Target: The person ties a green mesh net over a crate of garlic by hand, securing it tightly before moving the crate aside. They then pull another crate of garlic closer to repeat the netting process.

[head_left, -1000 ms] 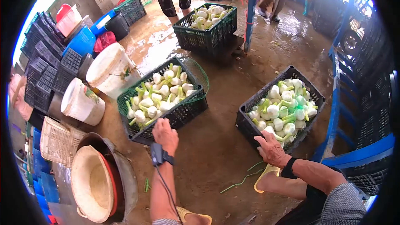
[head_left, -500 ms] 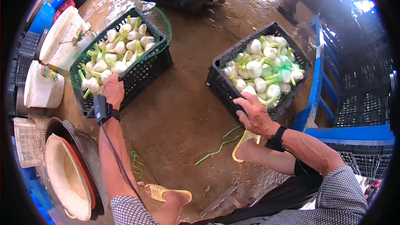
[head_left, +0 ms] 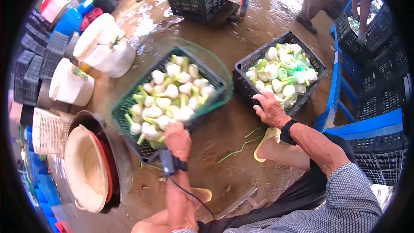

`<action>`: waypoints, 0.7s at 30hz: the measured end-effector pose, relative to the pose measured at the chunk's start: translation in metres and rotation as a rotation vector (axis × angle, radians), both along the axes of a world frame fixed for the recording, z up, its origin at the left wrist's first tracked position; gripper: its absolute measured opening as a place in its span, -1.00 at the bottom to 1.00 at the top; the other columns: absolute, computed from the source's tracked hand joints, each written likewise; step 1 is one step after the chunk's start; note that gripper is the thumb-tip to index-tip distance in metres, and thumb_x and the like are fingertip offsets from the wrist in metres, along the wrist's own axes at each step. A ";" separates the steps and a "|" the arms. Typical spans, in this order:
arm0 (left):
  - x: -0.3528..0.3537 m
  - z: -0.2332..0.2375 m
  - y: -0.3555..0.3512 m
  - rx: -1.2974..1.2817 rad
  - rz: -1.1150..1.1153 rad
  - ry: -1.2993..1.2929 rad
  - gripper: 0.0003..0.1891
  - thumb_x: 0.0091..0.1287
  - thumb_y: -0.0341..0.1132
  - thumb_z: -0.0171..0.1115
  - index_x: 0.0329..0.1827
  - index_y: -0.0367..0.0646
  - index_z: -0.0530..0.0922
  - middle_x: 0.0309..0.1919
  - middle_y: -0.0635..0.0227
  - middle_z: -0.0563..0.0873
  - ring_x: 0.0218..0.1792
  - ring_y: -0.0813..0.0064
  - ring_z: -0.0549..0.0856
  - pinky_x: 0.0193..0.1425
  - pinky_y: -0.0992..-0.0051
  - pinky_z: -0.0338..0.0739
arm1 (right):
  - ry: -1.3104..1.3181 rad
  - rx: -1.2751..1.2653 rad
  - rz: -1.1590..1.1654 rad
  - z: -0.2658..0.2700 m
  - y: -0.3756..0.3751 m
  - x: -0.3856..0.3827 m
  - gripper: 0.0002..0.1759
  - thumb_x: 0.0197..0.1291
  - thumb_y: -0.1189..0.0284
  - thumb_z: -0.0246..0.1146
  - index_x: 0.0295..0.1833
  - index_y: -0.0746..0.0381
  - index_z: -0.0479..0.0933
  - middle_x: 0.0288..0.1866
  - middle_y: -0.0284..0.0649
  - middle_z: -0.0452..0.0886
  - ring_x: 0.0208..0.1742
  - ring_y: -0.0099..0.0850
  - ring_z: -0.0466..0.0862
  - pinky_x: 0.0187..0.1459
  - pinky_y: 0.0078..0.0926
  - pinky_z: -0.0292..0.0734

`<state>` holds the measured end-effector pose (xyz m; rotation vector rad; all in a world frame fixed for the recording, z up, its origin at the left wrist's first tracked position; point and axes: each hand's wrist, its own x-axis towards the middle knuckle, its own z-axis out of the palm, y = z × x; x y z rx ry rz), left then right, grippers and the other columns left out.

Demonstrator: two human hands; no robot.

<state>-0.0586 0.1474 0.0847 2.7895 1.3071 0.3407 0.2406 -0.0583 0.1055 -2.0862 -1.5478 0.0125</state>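
Note:
My left hand (head_left: 177, 140) is closed on the near rim of a black plastic crate (head_left: 199, 126), its fingertips partly hidden. This crate is full of white garlic bulbs (head_left: 170, 91) with short green stems, and green netting (head_left: 226, 71) hangs over its sides. On the near left rim of a second black crate (head_left: 246, 89) rests my right hand (head_left: 271, 108), fingers bent over the edge. More garlic bulbs (head_left: 272, 71) fill that one, with a bunched green net (head_left: 298, 72) on top.
A third garlic crate (head_left: 187, 3) stands farther back. White buckets (head_left: 71, 82), a wicker basket (head_left: 51, 131) and nested basins (head_left: 86, 168) line the left. A blue metal frame (head_left: 336, 82) with stacked crates borders the right. Green strings (head_left: 239, 147) lie on the wet floor. Other people stand beyond.
The left crate has moved right and nearer to me with my left hand on it, closing the gap between the crates. My right hand stays on its crate's rim. The view has shifted slightly.

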 end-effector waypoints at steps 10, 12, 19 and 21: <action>-0.043 0.024 -0.154 -0.219 -0.030 -0.187 -0.79 0.04 -0.34 0.38 -0.35 -0.14 0.49 -0.34 0.14 0.59 -0.23 0.07 0.60 -0.13 0.12 0.47 | 0.251 0.190 -0.231 -0.007 -0.012 -0.002 -0.72 0.32 0.31 0.17 -0.08 0.33 0.55 -0.19 0.08 0.61 -0.11 0.05 0.61 -0.03 -0.18 0.51; -0.053 0.024 -0.168 -0.226 -0.025 -0.210 -0.79 0.04 -0.37 0.37 -0.37 -0.15 0.48 -0.34 0.14 0.58 -0.22 0.06 0.59 -0.11 0.14 0.46 | 0.401 0.201 -0.393 -0.017 -0.018 0.002 -0.69 0.37 0.26 0.14 -0.12 0.33 0.56 -0.24 0.09 0.60 -0.16 0.03 0.62 -0.10 -0.19 0.51; -0.076 0.037 -0.186 -0.399 -0.014 -0.157 -0.76 0.05 -0.37 0.35 -0.19 -0.17 0.62 -0.24 0.13 0.62 -0.10 0.06 0.61 0.02 0.15 0.48 | 0.286 0.239 -0.446 0.015 -0.019 -0.031 -0.73 0.33 0.29 0.21 -0.07 0.29 0.58 -0.14 0.02 0.62 -0.09 -0.05 0.61 -0.04 -0.20 0.50; -0.083 0.039 -0.183 -0.435 -0.032 -0.239 -0.76 0.06 -0.32 0.36 -0.22 -0.18 0.62 -0.26 0.13 0.63 -0.12 0.05 0.61 0.00 0.14 0.49 | 0.171 0.362 -0.255 0.048 -0.003 -0.056 -0.75 0.28 0.32 0.25 -0.07 0.27 0.58 -0.13 0.00 0.61 -0.07 -0.06 0.61 -0.02 -0.19 0.51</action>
